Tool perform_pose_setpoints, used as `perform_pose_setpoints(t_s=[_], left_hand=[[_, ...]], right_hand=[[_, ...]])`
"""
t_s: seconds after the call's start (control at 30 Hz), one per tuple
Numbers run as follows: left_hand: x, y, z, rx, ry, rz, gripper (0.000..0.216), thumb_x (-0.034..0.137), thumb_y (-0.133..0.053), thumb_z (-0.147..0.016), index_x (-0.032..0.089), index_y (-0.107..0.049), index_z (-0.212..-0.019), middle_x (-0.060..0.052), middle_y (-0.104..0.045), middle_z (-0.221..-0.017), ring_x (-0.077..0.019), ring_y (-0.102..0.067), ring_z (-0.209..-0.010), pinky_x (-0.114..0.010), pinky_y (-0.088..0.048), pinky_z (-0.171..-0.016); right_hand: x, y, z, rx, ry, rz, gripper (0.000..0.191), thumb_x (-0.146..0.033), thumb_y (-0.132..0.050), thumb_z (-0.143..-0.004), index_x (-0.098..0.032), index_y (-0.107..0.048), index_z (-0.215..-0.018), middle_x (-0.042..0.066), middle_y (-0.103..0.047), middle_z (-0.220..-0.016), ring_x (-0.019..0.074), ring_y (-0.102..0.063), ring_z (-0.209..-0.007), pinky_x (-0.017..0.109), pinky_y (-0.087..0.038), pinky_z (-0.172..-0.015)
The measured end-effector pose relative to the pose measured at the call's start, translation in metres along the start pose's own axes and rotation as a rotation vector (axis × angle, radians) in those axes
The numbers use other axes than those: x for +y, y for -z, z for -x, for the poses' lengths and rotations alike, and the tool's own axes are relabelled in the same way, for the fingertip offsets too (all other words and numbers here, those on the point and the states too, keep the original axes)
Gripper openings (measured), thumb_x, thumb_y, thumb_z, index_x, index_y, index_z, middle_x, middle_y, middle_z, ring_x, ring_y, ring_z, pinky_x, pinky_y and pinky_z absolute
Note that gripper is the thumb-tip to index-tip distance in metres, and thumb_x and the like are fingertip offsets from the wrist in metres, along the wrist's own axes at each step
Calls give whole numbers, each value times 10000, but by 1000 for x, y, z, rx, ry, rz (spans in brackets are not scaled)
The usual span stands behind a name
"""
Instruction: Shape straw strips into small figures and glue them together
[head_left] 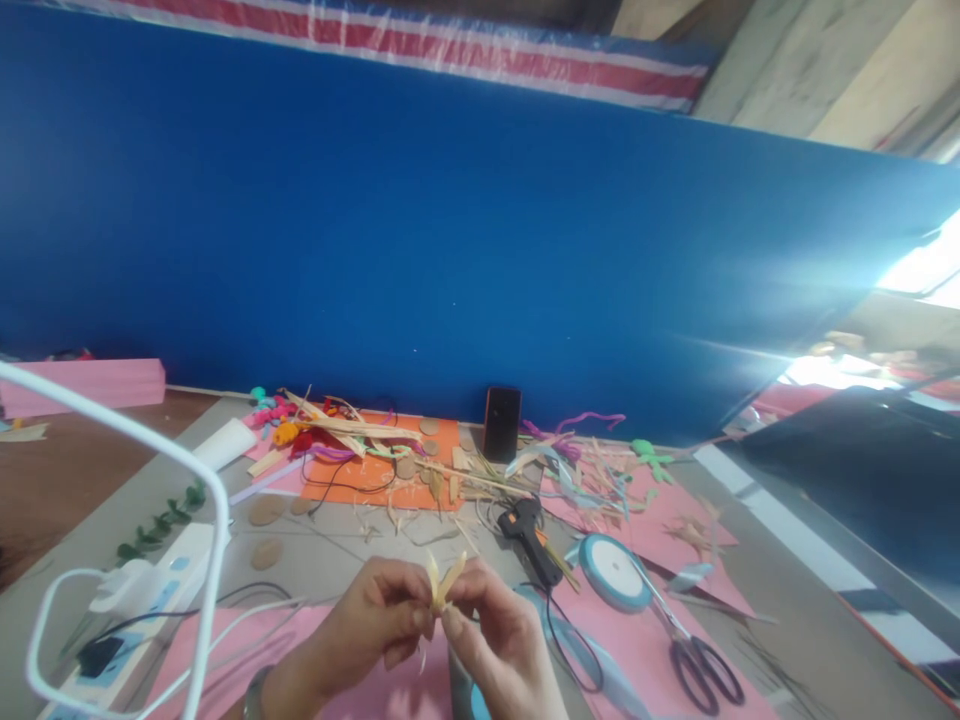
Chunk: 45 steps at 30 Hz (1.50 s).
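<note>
Near the front of the table, my left hand [390, 612] and my right hand [495, 632] meet, both with fingers pinched. Between them is a small pale-yellow husk strip [450, 577], its two pointed ends sticking up like a V. Each hand's fingertips press on its lower part, which they partly hide. A thin pale strand hangs below the fingers. Just beyond my right hand lies a black hot glue gun [534, 545] with an orange part. To its right is a roll of light-blue ribbon [615, 572], and scissors [694, 650] with dark handles lie beside it.
A white power strip [150, 610] with plugs and a curving white tube [214, 500] stand at the left. Dry strips, cords and round discs cover orange paper [360, 480]. A phone [502, 424] leans against the blue partition [420, 230]. Pink sheets [660, 520] carry scraps.
</note>
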<state>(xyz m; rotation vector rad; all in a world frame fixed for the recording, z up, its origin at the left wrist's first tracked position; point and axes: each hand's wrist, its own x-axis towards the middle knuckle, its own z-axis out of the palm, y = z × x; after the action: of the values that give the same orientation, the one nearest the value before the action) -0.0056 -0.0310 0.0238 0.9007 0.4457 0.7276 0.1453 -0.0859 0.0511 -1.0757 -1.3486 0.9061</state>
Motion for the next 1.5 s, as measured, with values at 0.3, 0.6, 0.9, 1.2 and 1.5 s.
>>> perform_pose_setpoints(t_s=[0.3, 0.6, 0.9, 1.2, 1.5], left_hand=[[0, 2, 0, -35, 0, 42, 302, 381, -802, -651, 109, -669, -650, 62, -437, -467, 0, -292, -329, -143, -175, -338], [0, 4, 0, -4, -44, -49, 313, 396, -771, -685, 110, -651, -647, 45, -481, -478, -3, -310, -310, -139, -195, -325], [-6, -2, 6, 183, -384, -498, 275, 293, -592, -866, 132, -621, -645, 18, -514, -520, -74, -516, -427, -170, -395, -441], [-6, -5, 6, 209, -505, -624, 262, 261, -542, -891, 144, -640, -678, -9, -566, -539, -105, -571, -472, -184, -448, -480], [-1, -11, 8, 253, -527, -759, 254, 209, -540, -876, 146, -652, -658, -34, -616, -570, -132, -602, -517, -210, -480, -527]], right_hand=[[3, -6, -1, 26, 35, -6, 67, -257, -653, -810, -204, -648, -769, 2, -565, -704, 132, -503, -631, 253, -413, -600], [7, -7, -1, 73, 93, 3, 92, -222, -685, -788, -198, -636, -713, 1, -584, -689, 124, -514, -605, 241, -415, -563], [6, -8, -2, 185, 117, 123, 141, -242, -692, -786, -199, -624, -669, -7, -578, -642, 127, -526, -577, 242, -436, -558], [6, -13, -3, 232, 130, 178, 140, -233, -657, -809, -195, -634, -676, 2, -579, -660, 127, -539, -568, 247, -452, -551], [1, -15, -3, 238, 191, 267, 106, -156, -640, -808, -200, -636, -712, 4, -588, -668, 126, -548, -560, 246, -471, -534]])
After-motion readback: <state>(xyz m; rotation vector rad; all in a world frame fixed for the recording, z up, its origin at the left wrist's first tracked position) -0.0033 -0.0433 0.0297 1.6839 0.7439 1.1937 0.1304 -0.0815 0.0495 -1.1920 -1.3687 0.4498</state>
